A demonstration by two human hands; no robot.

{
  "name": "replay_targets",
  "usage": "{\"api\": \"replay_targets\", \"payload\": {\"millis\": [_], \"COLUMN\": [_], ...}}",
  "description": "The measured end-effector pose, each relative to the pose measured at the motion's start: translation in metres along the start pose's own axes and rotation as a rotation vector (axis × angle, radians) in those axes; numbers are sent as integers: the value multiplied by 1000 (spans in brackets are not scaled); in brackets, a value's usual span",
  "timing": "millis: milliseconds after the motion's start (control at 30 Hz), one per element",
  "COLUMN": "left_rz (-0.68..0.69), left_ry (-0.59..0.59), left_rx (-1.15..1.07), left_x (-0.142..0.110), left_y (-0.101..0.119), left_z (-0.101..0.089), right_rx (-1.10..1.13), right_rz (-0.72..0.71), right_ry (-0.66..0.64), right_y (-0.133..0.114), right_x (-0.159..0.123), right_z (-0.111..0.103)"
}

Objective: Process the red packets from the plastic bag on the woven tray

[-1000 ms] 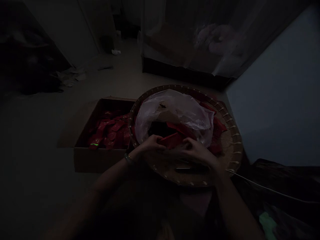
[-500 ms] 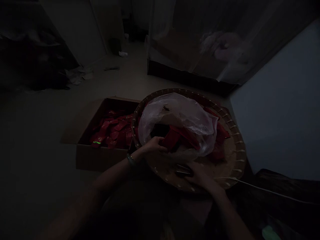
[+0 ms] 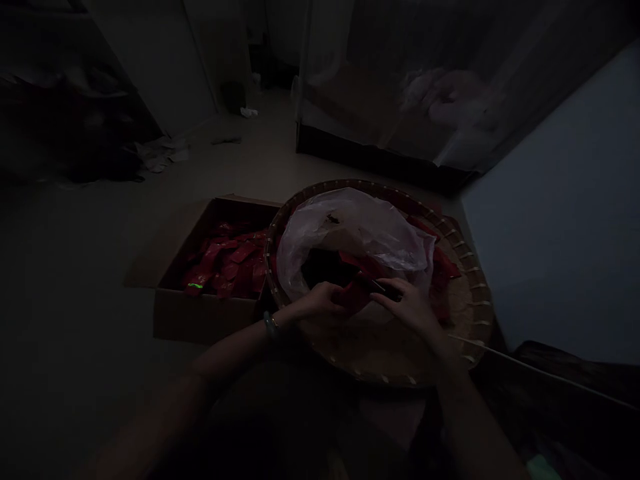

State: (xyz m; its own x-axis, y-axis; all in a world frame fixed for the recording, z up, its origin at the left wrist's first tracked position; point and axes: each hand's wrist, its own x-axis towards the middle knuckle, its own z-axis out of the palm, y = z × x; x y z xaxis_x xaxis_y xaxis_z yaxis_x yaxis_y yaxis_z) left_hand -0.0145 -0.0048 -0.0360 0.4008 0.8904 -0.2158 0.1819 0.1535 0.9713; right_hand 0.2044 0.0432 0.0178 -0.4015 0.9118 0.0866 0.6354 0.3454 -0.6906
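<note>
My left hand (image 3: 323, 300) pinches a small red packet (image 3: 353, 298) at its near side, over the front of an open clear plastic bag (image 3: 350, 207). My right hand (image 3: 407, 307) is closed round a dark hand tool (image 3: 385, 288) with thin shiny metal edges, whose tip meets the packet's upper right part. Its exact kind is hard to make out in the dim light. Dark loose contents (image 3: 325, 267) show in the bag's mouth. The bag lies in a round woven bamboo tray (image 3: 477, 293), with more red packets (image 3: 443, 267) on its right side.
An open cardboard box (image 3: 200, 317) filled with red packets (image 3: 235, 257) stands left of the tray. A white cord (image 3: 545, 373) runs from near my right wrist to the right edge. A pale wall (image 3: 560, 240) rises at the right, and a curtained bed frame (image 3: 370, 150) stands behind.
My right hand has lifted from the tray's front up to the red packet, bringing the dark tool with it. My left hand has shifted slightly right and down, still with the packet.
</note>
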Motion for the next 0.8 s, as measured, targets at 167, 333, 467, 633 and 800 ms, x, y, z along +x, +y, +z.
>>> {"api": "replay_targets", "payload": {"millis": [167, 333, 467, 633, 800], "left_rz": [-12, -31, -76, -84, -55], "left_ry": [-65, -91, -87, -47, -50], "left_rx": [-19, -111, -132, -120, -99], "left_x": [-2, 0, -1, 1, 5], "left_y": [6, 2, 1, 1, 0], "left_z": [-5, -7, -6, -3, 3], "right_rx": [10, 77, 155, 151, 105], "right_rz": [-24, 86, 257, 281, 76], "right_ry": [9, -109, -265, -178, -27], "right_y": [-4, -6, -1, 7, 6], "right_x": [12, 17, 16, 14, 14], "right_z": [1, -8, -23, -20, -2]}}
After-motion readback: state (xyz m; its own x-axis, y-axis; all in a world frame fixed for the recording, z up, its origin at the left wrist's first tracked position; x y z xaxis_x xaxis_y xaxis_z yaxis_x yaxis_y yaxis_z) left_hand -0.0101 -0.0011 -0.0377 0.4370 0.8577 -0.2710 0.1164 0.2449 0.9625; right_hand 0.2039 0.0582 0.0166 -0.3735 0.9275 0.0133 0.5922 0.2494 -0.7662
